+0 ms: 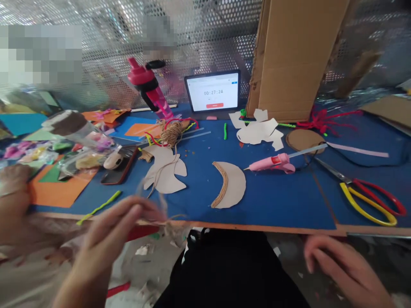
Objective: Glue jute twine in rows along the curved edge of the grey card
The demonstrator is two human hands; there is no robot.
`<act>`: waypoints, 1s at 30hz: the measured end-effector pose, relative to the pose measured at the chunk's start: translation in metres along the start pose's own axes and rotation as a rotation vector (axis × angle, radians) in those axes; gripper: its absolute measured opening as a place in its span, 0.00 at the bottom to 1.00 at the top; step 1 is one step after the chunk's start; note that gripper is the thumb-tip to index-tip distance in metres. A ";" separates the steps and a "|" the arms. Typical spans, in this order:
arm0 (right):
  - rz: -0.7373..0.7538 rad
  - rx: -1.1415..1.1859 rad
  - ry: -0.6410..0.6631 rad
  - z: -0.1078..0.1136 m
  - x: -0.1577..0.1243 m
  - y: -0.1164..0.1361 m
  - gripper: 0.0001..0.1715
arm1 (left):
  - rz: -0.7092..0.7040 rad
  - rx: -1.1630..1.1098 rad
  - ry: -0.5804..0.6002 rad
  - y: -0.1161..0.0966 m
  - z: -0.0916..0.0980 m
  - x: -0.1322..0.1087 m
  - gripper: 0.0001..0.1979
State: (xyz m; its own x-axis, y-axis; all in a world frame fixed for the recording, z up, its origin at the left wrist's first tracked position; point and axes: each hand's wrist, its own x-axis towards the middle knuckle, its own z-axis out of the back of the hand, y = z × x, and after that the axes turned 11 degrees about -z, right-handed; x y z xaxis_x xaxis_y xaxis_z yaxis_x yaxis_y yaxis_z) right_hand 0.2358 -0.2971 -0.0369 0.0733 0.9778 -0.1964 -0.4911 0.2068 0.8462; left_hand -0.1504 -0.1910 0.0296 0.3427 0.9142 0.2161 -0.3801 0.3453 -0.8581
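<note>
My left hand [112,233] is raised at the table's near edge, blurred by motion, its fingertips pinched on a strand of brown twine [160,201] that runs back to a twine bundle [171,132]. Below the table edge at the lower right, my right hand [340,267] hangs with its fingers loosely spread and nothing in it. On the blue table [272,201] lie a grey crescent cutout [230,185] edged with twine and a leaf-shaped cardboard cutout [165,169]. A pink glue gun [272,163] lies right of the crescent.
Red and yellow scissors [369,194] lie at the right. A tablet [213,92] showing a timer, a pink bottle [149,87] and a tall cardboard sheet [298,55] stand at the back. A phone [117,171], coloured paper and craft scraps crowd the left; another person's arm [13,192] is there.
</note>
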 end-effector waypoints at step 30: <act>-0.129 0.262 0.674 -0.111 0.049 -0.020 0.22 | -0.033 -0.615 -0.065 0.065 -0.069 0.098 0.05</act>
State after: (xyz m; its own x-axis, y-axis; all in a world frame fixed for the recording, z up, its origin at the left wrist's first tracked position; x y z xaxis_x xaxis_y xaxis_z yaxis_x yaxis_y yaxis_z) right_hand 0.1534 -0.2574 -0.1184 -0.4746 0.7289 -0.4934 -0.2851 0.4030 0.8697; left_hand -0.0826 -0.0933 -0.0371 0.2859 0.9229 0.2579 0.2008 0.2054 -0.9579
